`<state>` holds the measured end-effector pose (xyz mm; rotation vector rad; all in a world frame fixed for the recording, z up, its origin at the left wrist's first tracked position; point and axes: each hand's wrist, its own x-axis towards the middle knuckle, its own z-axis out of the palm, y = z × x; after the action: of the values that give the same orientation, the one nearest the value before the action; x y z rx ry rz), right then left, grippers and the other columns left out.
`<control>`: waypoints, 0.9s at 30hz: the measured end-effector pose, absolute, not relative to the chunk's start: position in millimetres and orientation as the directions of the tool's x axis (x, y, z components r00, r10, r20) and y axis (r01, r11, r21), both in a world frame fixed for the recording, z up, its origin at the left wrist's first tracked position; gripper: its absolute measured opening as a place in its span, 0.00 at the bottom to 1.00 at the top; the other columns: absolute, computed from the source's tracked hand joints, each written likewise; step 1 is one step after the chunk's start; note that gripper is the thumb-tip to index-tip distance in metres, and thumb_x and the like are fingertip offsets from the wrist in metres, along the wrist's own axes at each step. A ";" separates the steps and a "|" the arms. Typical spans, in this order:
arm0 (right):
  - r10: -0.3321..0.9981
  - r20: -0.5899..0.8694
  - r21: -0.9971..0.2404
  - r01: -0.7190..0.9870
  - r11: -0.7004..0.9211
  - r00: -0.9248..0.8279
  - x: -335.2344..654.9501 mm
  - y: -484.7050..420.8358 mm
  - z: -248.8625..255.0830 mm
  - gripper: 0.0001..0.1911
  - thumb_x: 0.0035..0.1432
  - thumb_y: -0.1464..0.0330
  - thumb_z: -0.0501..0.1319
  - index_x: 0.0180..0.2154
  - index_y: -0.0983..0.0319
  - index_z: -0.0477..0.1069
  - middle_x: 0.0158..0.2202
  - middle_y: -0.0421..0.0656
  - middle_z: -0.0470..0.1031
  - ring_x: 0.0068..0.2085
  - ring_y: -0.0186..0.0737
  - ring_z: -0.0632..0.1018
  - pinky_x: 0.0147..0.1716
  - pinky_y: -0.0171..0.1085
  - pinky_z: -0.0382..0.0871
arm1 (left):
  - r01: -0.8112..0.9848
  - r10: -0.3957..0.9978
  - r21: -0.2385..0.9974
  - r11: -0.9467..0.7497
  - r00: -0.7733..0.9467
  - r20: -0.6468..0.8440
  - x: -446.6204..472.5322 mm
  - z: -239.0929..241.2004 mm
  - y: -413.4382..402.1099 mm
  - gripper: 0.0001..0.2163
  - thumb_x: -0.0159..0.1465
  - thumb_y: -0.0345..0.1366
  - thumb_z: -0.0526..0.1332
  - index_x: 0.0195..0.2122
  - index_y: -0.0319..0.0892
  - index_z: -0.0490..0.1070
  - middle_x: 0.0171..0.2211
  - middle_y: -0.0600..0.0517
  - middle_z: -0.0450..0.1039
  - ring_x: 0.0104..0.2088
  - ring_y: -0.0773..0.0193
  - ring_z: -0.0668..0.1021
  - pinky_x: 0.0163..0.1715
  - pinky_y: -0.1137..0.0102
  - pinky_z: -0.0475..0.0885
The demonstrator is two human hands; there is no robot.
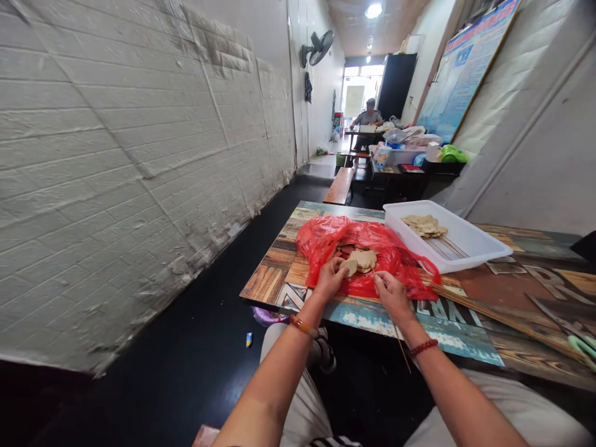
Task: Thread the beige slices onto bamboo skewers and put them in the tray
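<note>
My left hand (329,278) pinches a pale flat slice of food (350,267) at the near edge of a red plastic bag (400,254) that holds several more slices (364,257). My right hand (390,293) is closed around a thin bamboo skewer (401,347) whose end runs down past my wrist toward my lap. Both hands rest at the front of the patterned table (279,273), a few centimetres apart.
A white plastic tray (470,242) with several slices (424,226) stands behind the bag on the right. A bundle of long skewers (503,316) lies along the table to the right. White brick wall on the left; a person sits at a far table (367,117).
</note>
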<state>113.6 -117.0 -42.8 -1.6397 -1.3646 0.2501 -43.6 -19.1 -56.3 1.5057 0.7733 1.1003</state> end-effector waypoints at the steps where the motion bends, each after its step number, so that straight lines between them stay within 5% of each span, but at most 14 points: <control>1: 0.848 0.395 -0.754 0.652 0.080 0.353 114.2 -116.5 -43.6 0.20 0.58 0.57 0.50 0.32 0.63 0.73 0.21 0.42 0.73 0.23 0.39 0.72 0.24 0.34 0.62 | -0.067 0.901 0.968 -0.243 0.355 0.251 -43.2 -55.2 -20.0 0.08 0.55 0.31 0.60 0.36 0.39 0.70 0.32 0.51 0.75 0.31 0.66 0.76 0.31 0.73 0.70; 8: 0.852 0.388 -0.754 0.653 0.075 0.351 120.6 -114.3 -48.8 0.18 0.58 0.62 0.49 0.34 0.63 0.75 0.29 0.46 0.77 0.31 0.41 0.75 0.30 0.35 0.63 | -0.006 0.917 0.959 -0.284 0.291 0.273 -38.9 -55.0 -22.6 0.14 0.52 0.27 0.61 0.42 0.39 0.72 0.37 0.48 0.77 0.35 0.62 0.77 0.38 0.69 0.72; 21: 0.859 0.379 -0.745 0.664 0.063 0.344 120.9 -113.7 -49.3 0.16 0.59 0.64 0.49 0.34 0.63 0.74 0.30 0.47 0.78 0.33 0.41 0.76 0.33 0.35 0.63 | 0.041 0.931 0.953 -0.300 0.228 0.283 -38.3 -48.9 -35.2 0.15 0.53 0.27 0.60 0.43 0.38 0.72 0.42 0.45 0.76 0.40 0.61 0.77 0.42 0.68 0.71; 27: 0.864 0.389 -0.740 0.667 0.086 0.319 115.7 -116.1 -44.1 0.15 0.59 0.66 0.50 0.34 0.63 0.74 0.31 0.47 0.78 0.32 0.40 0.76 0.32 0.34 0.63 | 0.039 0.929 0.954 -0.296 0.243 0.278 -39.1 -38.0 -43.3 0.13 0.53 0.30 0.61 0.40 0.37 0.71 0.38 0.46 0.76 0.35 0.63 0.77 0.36 0.69 0.72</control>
<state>115.7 -116.1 -44.1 -1.6408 -1.4101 0.2619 -39.1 -43.3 -38.0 1.5813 0.9299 1.1977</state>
